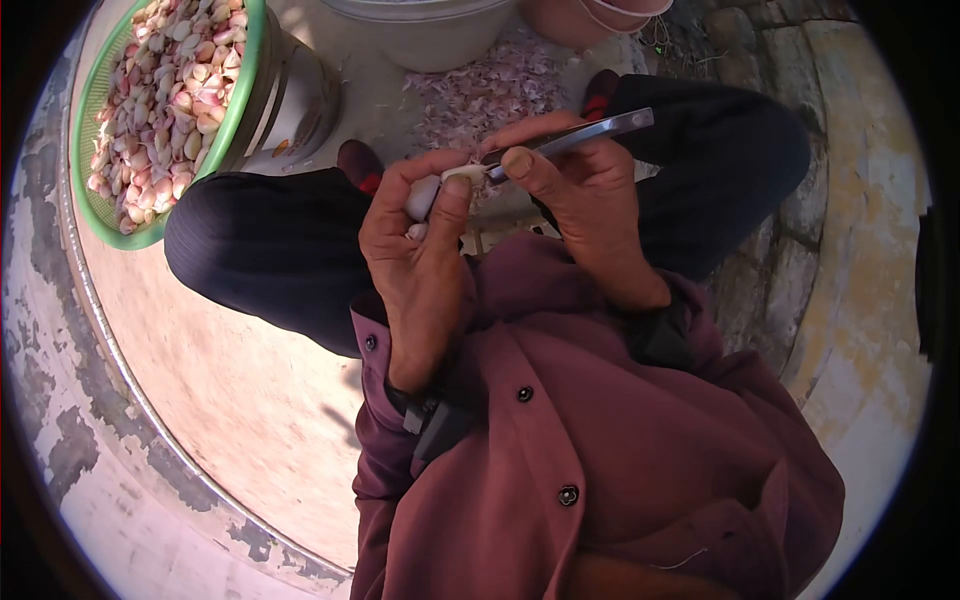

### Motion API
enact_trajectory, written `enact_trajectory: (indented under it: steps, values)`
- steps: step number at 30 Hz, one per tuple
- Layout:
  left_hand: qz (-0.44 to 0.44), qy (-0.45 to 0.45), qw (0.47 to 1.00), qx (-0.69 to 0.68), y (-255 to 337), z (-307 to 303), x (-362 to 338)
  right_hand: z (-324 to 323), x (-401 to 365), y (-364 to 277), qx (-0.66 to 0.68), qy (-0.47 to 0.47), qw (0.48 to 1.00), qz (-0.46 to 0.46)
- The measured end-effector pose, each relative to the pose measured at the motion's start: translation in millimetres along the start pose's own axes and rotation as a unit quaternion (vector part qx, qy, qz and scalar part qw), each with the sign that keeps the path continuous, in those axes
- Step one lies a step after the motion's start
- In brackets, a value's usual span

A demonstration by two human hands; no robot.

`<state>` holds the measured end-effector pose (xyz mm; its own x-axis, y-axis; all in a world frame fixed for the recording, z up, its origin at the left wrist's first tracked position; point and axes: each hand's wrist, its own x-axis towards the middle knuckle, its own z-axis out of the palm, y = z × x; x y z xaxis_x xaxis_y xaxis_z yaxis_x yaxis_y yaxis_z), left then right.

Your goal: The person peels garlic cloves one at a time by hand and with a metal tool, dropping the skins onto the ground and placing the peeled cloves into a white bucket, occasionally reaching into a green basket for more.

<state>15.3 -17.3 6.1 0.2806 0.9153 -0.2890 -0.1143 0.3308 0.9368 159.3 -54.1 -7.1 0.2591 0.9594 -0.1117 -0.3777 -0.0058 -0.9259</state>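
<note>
My left hand is closed, with a pale garlic clove pinched between thumb and fingers. More garlic cloves are tucked behind the thumb in the same hand. My right hand is closed around a flat, shiny metal tool shaped like tweezers. The tool's tips meet the end of the pinched clove, and its far end points up and right. Both hands are close together above my lap, between the knees. The fingers partly cover the clove and the tips.
A green plastic basket heaped with garlic cloves sits at upper left, on a bucket. Garlic skins litter the ground ahead. Beyond them stand a pale basin and a pinkish bucket. My knees flank the work.
</note>
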Motion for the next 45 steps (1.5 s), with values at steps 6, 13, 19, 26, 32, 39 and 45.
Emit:
enact_trajectory:
  steps: [6, 13, 19, 26, 32, 39, 45]
  values:
    - [0.009, 0.009, 0.998, -0.057, 0, 1, -1, 1, -2, 7, 0.016, 0.011, 1.000, -0.013]
    - [0.002, 0.021, 0.997, -0.071, 2, 2, -2, 2, -3, 3, 0.020, 0.029, 0.999, -0.015]
    - [-0.002, 0.017, 0.997, -0.074, 4, 1, -3, 1, -4, 2, 0.038, 0.024, 0.999, -0.019]
    - [-0.003, 0.011, 0.999, -0.052, 5, 1, -5, 1, -4, 2, 0.036, 0.011, 0.999, -0.014]
    - [-0.060, -0.063, 0.982, -0.167, 1, -6, -1, -5, -5, 1, 0.107, -0.012, 0.993, 0.054]
    - [-0.086, -0.064, 0.951, -0.291, -12, -3, 4, 0, -4, 2, 0.114, 0.008, 0.993, 0.018]
    - [-0.018, 0.016, 0.998, -0.061, -11, -4, -1, -1, -1, 9, 0.007, 0.018, 0.997, -0.068]
